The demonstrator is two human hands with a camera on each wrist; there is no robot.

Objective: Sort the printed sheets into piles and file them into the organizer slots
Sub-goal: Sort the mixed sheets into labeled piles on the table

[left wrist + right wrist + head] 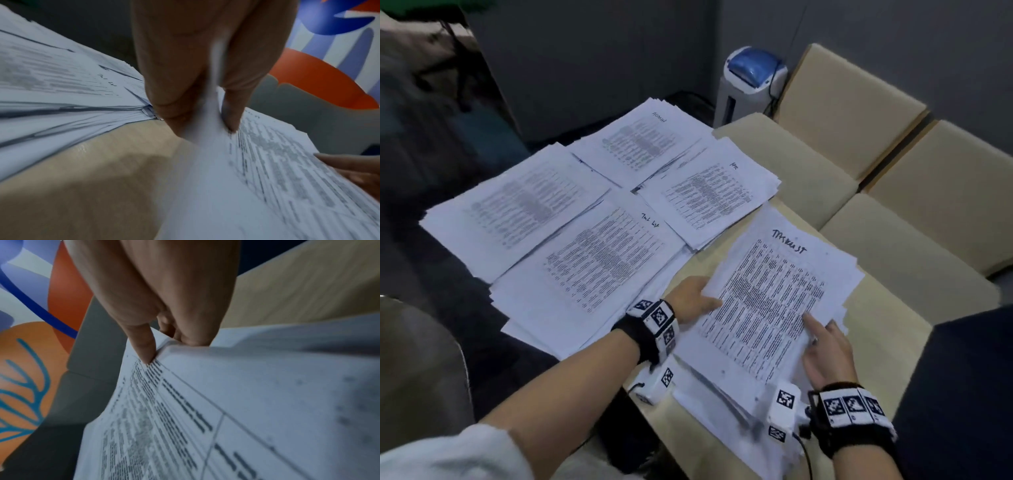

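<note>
A printed sheet (pixel 767 301) with a handwritten heading lies tilted on top of a loose stack (pixel 726 404) at the near right of the table. My left hand (pixel 695 301) pinches the sheet's left edge, thumb on top, as the left wrist view shows (pixel 205 116). My right hand (pixel 825 353) holds the sheet's right edge (pixel 164 347), index finger stretched flat on the print and the other fingers curled under the paper. Several sorted piles lie further left: one far (pixel 643 140), one far left (pixel 517 209), one in the middle (pixel 592 267), one at the right (pixel 709 195).
The pale wooden table (pixel 887 335) shows bare at the right. Beige board panels (pixel 849 106) stand behind it. A white and blue machine (pixel 750 82) stands on the floor at the back. A dark chair back (pixel 417 363) is at the near left.
</note>
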